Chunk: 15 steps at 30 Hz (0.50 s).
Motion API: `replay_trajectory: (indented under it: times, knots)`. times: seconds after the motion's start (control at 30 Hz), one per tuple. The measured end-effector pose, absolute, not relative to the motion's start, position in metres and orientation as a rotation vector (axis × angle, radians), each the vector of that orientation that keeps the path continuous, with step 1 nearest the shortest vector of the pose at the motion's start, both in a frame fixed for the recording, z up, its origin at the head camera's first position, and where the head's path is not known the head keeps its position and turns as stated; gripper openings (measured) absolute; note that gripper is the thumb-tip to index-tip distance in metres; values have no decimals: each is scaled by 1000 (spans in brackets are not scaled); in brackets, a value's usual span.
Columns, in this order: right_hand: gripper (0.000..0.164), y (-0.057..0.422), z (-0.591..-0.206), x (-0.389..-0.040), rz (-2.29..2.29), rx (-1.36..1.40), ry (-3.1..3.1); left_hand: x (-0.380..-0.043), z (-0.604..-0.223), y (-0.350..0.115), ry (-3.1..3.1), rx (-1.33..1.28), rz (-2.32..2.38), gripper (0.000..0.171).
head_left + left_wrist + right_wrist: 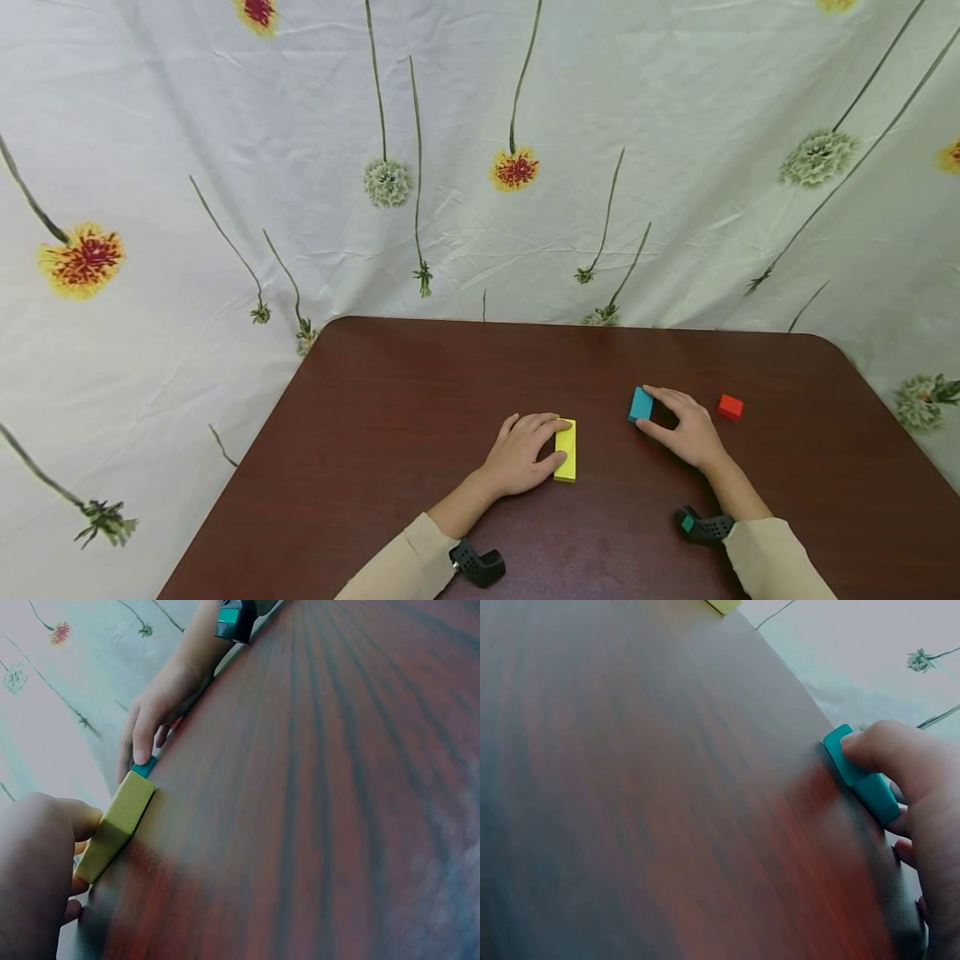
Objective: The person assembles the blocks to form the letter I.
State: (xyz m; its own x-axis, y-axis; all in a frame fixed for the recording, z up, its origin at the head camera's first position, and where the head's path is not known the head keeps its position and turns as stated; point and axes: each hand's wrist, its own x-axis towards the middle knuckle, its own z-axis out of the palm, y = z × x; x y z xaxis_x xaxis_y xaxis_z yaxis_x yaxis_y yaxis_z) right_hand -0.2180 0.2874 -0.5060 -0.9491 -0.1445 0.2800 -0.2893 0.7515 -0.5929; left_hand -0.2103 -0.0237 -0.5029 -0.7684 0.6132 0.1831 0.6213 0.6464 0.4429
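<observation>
My left hand (522, 454) holds a long yellow block (566, 452) between thumb and fingers, close over the dark table. In the left wrist view the yellow block (118, 825) slants, with the thumb on its near side and fingertips under its far side. Farther right, a blue block (641, 404) is pinched between the thumb and fingers of my right hand (688, 429). The right wrist view shows the thumb on the face of this blue block (861, 778). Just right of that hand lies a small red block (730, 407).
The brown wooden table (390, 392) has rounded far corners. Behind it hangs a white cloth (315, 100) printed with flowers and stems. Each wrist wears a black band, the left band (480, 565) and the right band (703, 525).
</observation>
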Motion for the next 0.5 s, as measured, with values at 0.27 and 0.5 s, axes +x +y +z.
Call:
replay_trajectory:
  times: [0.27, 0.5]
  knots:
    - [62, 288, -505, -218, 1015, 298, -2756, -209, -502, -23, -2832, -1057, -769, 44]
    - [62, 289, -506, -218, 1028, 289, -2756, -208, -501, -24, -2838, -1055, -775, 44]
